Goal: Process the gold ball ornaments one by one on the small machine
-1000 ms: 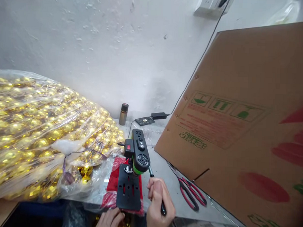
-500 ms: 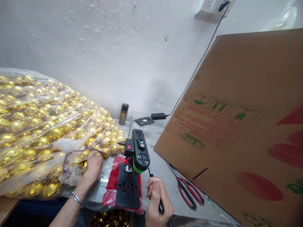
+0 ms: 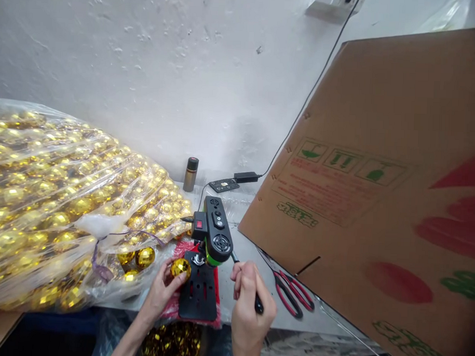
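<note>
My left hand (image 3: 161, 292) holds a shiny gold faceted ball (image 3: 180, 268) between thumb and fingers, beside the left edge of the black slotted base plate (image 3: 198, 298). My right hand (image 3: 252, 303) is wrapped round the black-handled lever (image 3: 259, 304) of a small black and green machine (image 3: 218, 229), which has a red switch. To the left, a clear plastic bag (image 3: 99, 226) full of gold balls lies open near my left hand, with loose balls (image 3: 145, 257) at its mouth. Red plastic sheeting (image 3: 216, 315) lies under the plate.
Red-handled scissors (image 3: 291, 294) lie right of my right hand, by a large cardboard box (image 3: 361, 192). A small dark-capped bottle (image 3: 191, 174) and a power adapter (image 3: 246, 177) are near the wall. More gold pieces (image 3: 172, 342) sit below the table edge.
My left hand has come out of the bag's mouth and moved right, now with a gold ball in its fingers. My right hand stays on the lever. The view has shifted slightly.
</note>
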Demonstrator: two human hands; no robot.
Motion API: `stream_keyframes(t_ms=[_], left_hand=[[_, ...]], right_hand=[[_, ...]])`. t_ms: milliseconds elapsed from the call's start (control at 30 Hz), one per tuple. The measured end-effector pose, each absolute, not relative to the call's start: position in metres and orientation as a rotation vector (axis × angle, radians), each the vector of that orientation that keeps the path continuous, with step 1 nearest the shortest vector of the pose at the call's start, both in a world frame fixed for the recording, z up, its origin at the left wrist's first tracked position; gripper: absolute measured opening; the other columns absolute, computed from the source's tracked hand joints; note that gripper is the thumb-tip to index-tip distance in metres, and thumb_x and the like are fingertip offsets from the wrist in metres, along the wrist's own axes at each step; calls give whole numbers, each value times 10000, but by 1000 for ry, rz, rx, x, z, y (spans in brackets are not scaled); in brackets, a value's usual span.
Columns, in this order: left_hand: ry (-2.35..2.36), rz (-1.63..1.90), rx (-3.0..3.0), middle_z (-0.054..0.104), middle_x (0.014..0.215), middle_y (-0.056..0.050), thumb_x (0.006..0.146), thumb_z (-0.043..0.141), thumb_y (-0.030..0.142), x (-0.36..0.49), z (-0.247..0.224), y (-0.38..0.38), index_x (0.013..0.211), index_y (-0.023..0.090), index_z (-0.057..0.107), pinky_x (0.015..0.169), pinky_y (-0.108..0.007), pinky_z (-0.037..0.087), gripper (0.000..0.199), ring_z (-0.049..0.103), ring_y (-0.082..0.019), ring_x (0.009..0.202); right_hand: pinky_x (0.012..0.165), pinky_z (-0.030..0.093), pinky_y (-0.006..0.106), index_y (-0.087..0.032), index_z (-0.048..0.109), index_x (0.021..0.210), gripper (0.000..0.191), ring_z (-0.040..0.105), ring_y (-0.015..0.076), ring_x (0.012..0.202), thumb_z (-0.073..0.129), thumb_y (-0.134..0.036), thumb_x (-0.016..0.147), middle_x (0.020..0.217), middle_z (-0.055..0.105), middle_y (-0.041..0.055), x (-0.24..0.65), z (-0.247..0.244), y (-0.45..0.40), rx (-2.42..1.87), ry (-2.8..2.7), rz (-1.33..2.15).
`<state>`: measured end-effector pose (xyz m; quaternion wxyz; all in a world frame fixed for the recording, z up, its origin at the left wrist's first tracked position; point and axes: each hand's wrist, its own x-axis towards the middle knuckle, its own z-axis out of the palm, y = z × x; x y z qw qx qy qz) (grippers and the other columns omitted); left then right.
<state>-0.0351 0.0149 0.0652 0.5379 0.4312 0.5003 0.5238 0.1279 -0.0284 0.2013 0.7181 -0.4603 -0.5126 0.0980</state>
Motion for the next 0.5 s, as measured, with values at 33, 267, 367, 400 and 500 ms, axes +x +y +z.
stream_keyframes(t_ms=[33, 267, 367, 400, 500], left_hand=[[1176, 1242, 1043, 816, 1152, -142, 651, 850, 640, -27, 58, 13, 1176, 205, 630, 1031, -504, 596, 716, 767, -375, 1133], [1382, 1147, 1500, 785, 1288, -152, 750, 803, 478, -7, 23, 6, 1249, 225, 701, 1124, -625, 508, 569, 690, -399, 1223], [1416, 1126, 1679, 777, 1305, -146, 792, 784, 413, -9, 19, 1, 1287, 222, 702, 1071, -611, 554, 536, 686, -386, 1188], [1410, 1120, 1725, 778, 1301, -142, 797, 785, 392, -9, 18, -1, 1293, 224, 699, 1057, -593, 570, 530, 687, -377, 1183], [1400, 1105, 1825, 785, 1265, -133, 803, 782, 335, -8, 16, -6, 1281, 226, 694, 1036, -554, 591, 498, 681, -364, 1200]], right_hand=[[515, 345, 263, -225, 497, 636, 506, 442, 116, 533, 528, -417, 1103, 586, 435, -50, 129, 203, -28, -1037, -1135, 224], [503, 351, 245, -221, 504, 665, 464, 444, 103, 526, 494, -334, 1116, 604, 461, -51, 130, 201, -32, -1016, -1188, 193], [542, 382, 244, -222, 494, 670, 447, 486, 110, 574, 481, -270, 1115, 625, 470, -42, 130, 199, -34, -988, -1204, 194], [554, 391, 246, -223, 487, 669, 447, 497, 114, 589, 477, -257, 1114, 629, 471, -39, 130, 198, -34, -984, -1205, 197], [555, 391, 246, -223, 486, 672, 440, 501, 115, 593, 476, -239, 1112, 636, 482, -35, 131, 196, -34, -970, -1211, 190]])
